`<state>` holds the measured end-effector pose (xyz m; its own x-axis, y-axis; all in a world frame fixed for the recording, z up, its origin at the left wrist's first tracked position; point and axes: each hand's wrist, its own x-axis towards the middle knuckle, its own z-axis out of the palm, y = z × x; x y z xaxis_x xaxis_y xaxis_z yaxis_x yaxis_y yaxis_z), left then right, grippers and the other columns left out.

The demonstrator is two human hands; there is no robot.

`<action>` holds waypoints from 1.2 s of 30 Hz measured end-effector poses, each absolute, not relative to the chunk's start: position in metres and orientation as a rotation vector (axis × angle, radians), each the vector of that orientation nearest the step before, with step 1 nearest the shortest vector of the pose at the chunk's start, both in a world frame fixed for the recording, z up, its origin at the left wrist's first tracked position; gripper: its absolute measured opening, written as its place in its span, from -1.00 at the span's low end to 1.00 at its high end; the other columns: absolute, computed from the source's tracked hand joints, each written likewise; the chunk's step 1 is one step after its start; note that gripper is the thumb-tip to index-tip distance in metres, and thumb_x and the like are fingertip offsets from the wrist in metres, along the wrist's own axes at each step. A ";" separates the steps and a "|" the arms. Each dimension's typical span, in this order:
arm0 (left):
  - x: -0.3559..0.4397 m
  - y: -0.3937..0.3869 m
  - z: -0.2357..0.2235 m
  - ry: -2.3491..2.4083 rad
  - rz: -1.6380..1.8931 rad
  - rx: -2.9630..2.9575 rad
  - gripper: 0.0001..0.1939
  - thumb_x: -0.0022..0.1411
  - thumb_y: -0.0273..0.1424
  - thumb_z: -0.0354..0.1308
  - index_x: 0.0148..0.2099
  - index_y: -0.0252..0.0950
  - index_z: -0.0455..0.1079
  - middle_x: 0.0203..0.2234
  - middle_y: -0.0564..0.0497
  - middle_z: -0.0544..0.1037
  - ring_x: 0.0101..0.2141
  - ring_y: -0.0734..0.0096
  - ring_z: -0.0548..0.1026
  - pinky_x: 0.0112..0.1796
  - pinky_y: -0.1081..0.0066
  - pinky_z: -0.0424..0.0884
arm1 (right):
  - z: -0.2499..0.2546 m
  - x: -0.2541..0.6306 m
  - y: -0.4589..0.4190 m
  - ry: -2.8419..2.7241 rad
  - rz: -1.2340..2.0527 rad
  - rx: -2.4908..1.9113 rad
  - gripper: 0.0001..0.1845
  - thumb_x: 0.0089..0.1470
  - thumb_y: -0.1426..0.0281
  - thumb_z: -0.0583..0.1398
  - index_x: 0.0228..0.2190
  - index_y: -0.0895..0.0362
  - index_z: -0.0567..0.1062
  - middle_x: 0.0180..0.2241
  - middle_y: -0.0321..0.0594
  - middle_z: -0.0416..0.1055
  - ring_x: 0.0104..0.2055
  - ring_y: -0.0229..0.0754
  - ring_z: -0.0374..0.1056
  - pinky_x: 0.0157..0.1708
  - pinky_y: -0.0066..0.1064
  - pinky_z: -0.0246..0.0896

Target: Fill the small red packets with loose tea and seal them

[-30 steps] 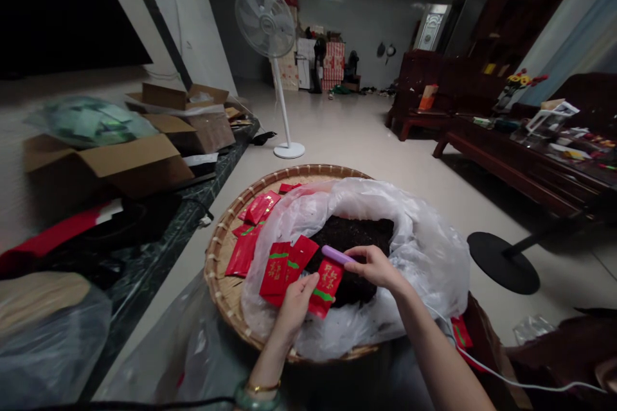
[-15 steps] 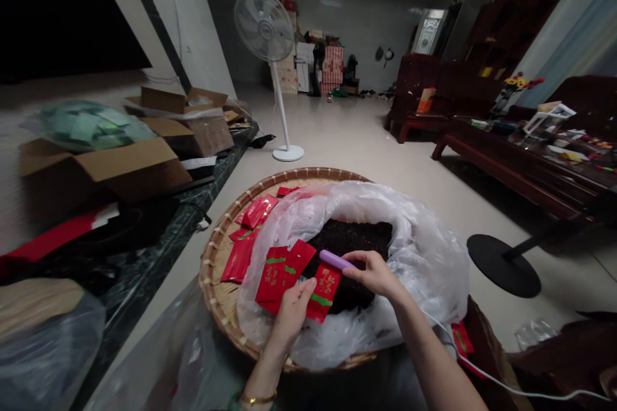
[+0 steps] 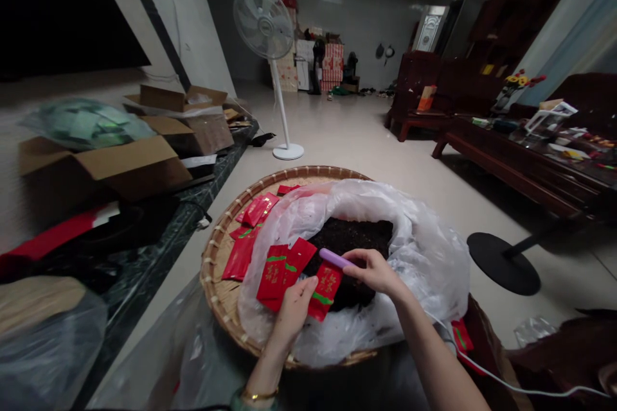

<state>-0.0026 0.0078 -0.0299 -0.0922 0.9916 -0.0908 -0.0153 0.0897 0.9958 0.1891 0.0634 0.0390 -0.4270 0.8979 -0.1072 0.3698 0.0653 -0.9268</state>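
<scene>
My left hand (image 3: pixel 295 308) pinches a small red packet (image 3: pixel 326 289) with gold print, held over a clear plastic bag (image 3: pixel 429 250) of dark loose material (image 3: pixel 359 237). Gripped in my right hand (image 3: pixel 378 271) is a purple scoop handle (image 3: pixel 336 259) that points left, its tip right above the packet's top. More red packets (image 3: pixel 279 273) lie on the bag's left edge, and several others (image 3: pixel 255 210) rest on the round woven tray (image 3: pixel 219 270) under the bag.
A standing fan (image 3: pixel 265 22) is on the floor behind the tray. Open cardboard boxes (image 3: pixel 110 164) sit on a dark counter at left. A dark wooden table (image 3: pixel 530 167) and a round black stand base (image 3: pixel 504 263) are at right. A white cable (image 3: pixel 520 388) trails at lower right.
Almost nothing differs: both hands stay together over the bag, shifted slightly down and left in the picture as the head camera moved.
</scene>
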 end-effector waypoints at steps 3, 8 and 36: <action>-0.002 0.008 -0.032 1.307 1.254 1.049 -0.52 0.06 -0.01 0.12 -0.42 -0.38 0.50 -0.60 -0.03 0.53 -0.47 0.26 0.48 -0.42 0.37 0.40 | 0.036 0.198 0.070 -1.803 1.358 -1.269 -0.53 -0.06 0.18 0.24 -0.12 0.16 0.51 -0.33 -0.21 0.51 -0.44 -0.22 0.35 -0.55 -0.48 0.21; -0.002 0.008 -0.036 1.288 1.287 1.017 -0.52 0.06 -0.01 0.13 -0.38 -0.39 0.51 -0.58 -0.05 0.55 -0.47 0.25 0.49 -0.40 0.34 0.42 | 0.020 0.223 0.089 -1.887 0.803 -1.599 -0.59 -0.05 0.29 0.25 -0.13 0.20 0.52 -0.23 -0.06 0.52 -0.22 -0.02 0.40 -0.23 -0.28 0.26; 0.003 0.007 -0.032 1.135 1.157 0.683 -0.56 0.02 -0.06 0.18 -0.24 -0.35 0.47 -0.40 -0.18 0.62 -0.48 0.22 0.58 -0.56 0.42 0.42 | 0.066 0.135 0.032 -1.228 1.417 -0.992 -0.60 -0.08 0.02 0.24 -0.45 0.09 0.33 -0.53 -0.33 0.39 -0.49 -0.21 0.44 -0.59 -0.47 0.35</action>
<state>0.0031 0.0070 -0.0321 -0.0083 0.9438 -0.3305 -0.3488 0.3070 0.8855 0.1347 0.0324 0.0660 -0.1903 0.9816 0.0174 -0.1566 -0.0129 -0.9876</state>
